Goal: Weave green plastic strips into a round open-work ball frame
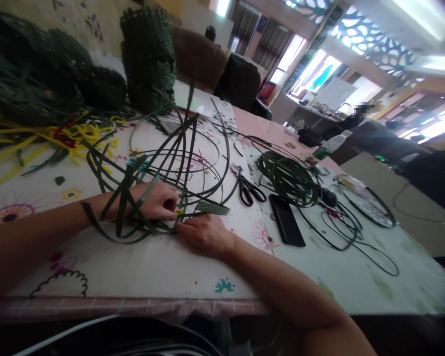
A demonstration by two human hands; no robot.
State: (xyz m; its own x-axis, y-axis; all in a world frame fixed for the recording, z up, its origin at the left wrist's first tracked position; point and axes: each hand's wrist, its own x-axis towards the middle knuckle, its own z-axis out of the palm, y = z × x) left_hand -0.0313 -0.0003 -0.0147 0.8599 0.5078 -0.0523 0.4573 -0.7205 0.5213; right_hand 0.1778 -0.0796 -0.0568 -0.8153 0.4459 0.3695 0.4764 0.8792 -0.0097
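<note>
Long dark green strips point(187, 148) cross and loop over the patterned tablecloth, some rising over my left wrist. My left hand point(157, 200) is curled, thumb and fingers closed on the strips beside a small yellow piece point(179, 212). Just to its right, my right hand point(205, 235) has its fingers bent together on the lower part of the same strips, its fingertips nearly touching the left ones. A flat woven green piece point(212, 207) sticks out above my right knuckles. What lies between the fingertips is too small to make out.
Black scissors point(249, 190) and a black phone point(287, 221) lie right of my hands, near a coil of green strip point(289, 180). Yellow strips point(77, 138) are at the left. A woven dark green basket point(148, 59) stands behind. The tablecloth point(133, 277) ends at the near edge.
</note>
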